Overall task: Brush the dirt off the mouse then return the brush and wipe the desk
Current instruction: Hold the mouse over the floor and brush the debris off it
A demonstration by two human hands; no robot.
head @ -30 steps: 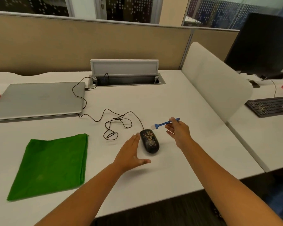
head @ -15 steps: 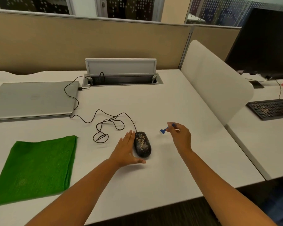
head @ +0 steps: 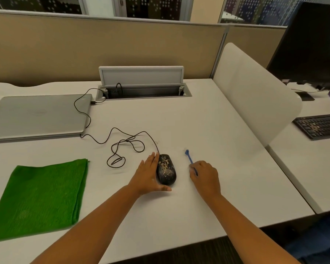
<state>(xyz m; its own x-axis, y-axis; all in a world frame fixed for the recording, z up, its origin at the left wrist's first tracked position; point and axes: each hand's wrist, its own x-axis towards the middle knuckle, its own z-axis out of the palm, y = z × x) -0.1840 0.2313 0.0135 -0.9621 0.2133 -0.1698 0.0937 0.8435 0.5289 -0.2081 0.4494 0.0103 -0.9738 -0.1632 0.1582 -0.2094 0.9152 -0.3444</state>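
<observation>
1. mouse point(head: 166, 170) sits mid-desk, speckled with dirt, nothing brushed off yet.
2. left hand point(head: 148, 173) has closed in over the last second; open palm now braces the mouse's left side, not clenched.
3. right hand point(head: 204, 174) grips the blue brush point(head: 189, 156), which has dropped from raised to low beside the mouse, so brushing looks about to start.
4. green cloth point(head: 40, 195) waits well apart on the desk point(head: 208, 121).

No legible text anywhere.
</observation>
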